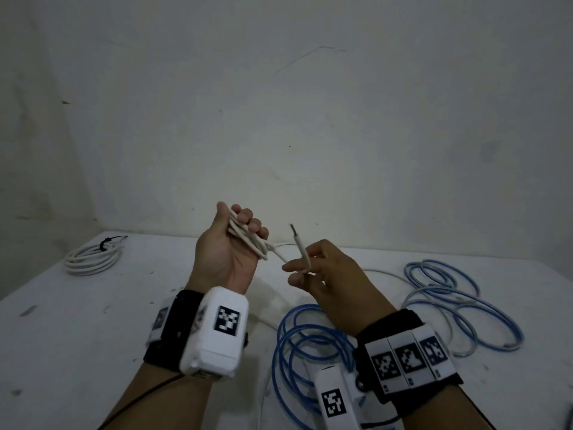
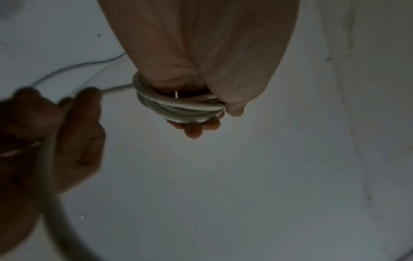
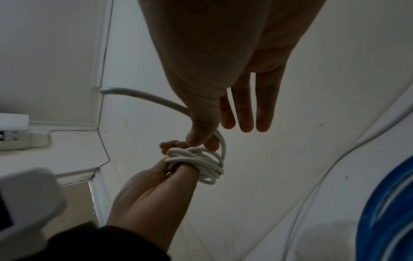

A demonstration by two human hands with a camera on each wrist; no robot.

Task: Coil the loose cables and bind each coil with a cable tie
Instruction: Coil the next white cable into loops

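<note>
Head view: a small coil of white round cable is clasped in the curled left hand; its free end is pinched by the right hand. Loosened fingers could let the loops spring apart.

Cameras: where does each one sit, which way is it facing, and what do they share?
Head: worn on the head, looks down at the table; both forearms, left hand, right hand.
Left wrist: looks along the left hand at the white cable coil.
Right wrist: looks along the right hand towards the left hand.
Shared: all show the coil.
</note>
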